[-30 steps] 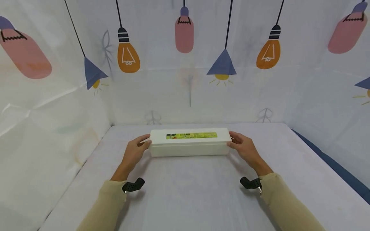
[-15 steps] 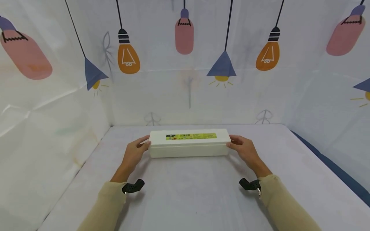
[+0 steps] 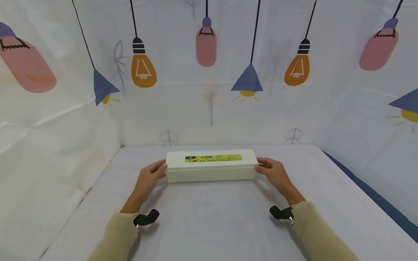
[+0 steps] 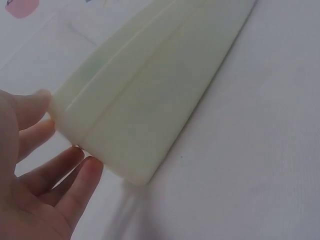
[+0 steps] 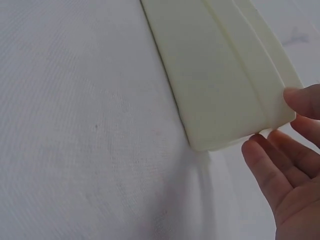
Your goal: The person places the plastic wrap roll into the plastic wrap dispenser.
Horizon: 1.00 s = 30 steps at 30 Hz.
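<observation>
A long white lidded box (image 3: 210,175) lies crosswise on the white tabletop, its lid on. Along the lid's top runs a yellow-green label (image 3: 213,158) with small print I cannot read. My left hand (image 3: 148,179) is at the box's left end, with thumb and fingertips touching the lid's end. At the opposite end, my right hand (image 3: 275,177) touches the lid in the same way. Both wrist views show extended, slightly bent fingers against the box's end (image 4: 120,145) and its right-hand corner (image 5: 230,125). The box's back side is hidden.
White sheets with printed lamps enclose the tabletop (image 3: 209,217) at the back and both sides. Black wrist-worn devices sit on the left wrist (image 3: 146,218) and the right wrist (image 3: 281,212). A blue strip (image 3: 365,185) runs along the right edge.
The head view has tilted slightly upward, so the scene sits a little lower in it. Both hands keep their places at the box's ends.
</observation>
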{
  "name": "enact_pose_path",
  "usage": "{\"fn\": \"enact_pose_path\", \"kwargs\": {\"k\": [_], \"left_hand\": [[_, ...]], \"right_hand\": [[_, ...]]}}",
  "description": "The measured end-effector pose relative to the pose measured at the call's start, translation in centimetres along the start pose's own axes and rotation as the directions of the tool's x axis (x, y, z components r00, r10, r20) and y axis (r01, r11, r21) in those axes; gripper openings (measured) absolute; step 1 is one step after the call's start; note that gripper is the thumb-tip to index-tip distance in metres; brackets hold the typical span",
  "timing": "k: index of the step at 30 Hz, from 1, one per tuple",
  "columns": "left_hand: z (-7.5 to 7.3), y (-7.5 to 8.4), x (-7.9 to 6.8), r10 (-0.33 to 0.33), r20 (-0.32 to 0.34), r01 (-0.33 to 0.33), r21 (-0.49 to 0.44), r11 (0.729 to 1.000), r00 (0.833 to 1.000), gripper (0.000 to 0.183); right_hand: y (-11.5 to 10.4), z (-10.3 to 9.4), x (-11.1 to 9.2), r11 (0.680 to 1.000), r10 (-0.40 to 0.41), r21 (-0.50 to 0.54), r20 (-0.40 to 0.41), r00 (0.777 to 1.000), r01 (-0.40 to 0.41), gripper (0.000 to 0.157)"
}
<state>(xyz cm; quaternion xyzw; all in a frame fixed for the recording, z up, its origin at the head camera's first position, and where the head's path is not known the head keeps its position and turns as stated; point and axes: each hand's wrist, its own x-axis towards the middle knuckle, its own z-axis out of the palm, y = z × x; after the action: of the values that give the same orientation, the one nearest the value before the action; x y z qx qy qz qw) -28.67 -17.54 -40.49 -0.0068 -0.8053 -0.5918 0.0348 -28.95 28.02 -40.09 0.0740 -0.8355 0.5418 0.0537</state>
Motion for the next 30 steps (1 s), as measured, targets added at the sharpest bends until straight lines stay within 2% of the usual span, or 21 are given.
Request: {"fn": "enact_pose_path", "kwargs": {"k": [5, 13, 19, 24, 27, 30], "left_hand": [[0.1, -0.4, -0.5, -0.002, 0.002, 0.003, -0.017, 1.0, 1.0, 0.058], [-0.8, -0.1, -1.3, 0.006, 0.021, -0.007, 0.03, 1.0, 1.0, 0.052], [-1.1, 0.4, -1.1, 0.013, 0.025, -0.015, 0.074, 0.997, 1.0, 0.042], [-1.0, 0.9, -0.9, 0.051, -0.02, -0.049, 0.109, 0.993, 0.998, 0.034], [-0.8, 1.1, -1.1, 0.087, -0.065, -0.075, 0.169, 0.983, 0.994, 0.031], [-0.7, 1.2, -1.3, 0.138, -0.113, -0.105, 0.263, 0.959, 0.984, 0.029]], "right_hand": [[0.4, 0.3, -0.4, 1.0, 0.005, -0.012, -0.011, 1.0, -0.005, 0.058], [0.3, 0.4, -0.2, 1.0, -0.016, -0.009, -0.008, 1.0, 0.016, 0.055], [0.0, -0.2, -0.2, 0.998, -0.051, -0.023, -0.017, 0.999, 0.051, 0.048], [-0.2, -0.7, 0.1, 0.997, -0.073, -0.032, -0.02, 0.997, 0.073, 0.046], [-0.4, -0.8, 0.2, 0.996, -0.072, -0.059, -0.034, 0.997, 0.07, 0.044], [-0.7, -0.9, -0.1, 0.987, -0.046, -0.153, -0.05, 0.998, 0.037, 0.044]]}}
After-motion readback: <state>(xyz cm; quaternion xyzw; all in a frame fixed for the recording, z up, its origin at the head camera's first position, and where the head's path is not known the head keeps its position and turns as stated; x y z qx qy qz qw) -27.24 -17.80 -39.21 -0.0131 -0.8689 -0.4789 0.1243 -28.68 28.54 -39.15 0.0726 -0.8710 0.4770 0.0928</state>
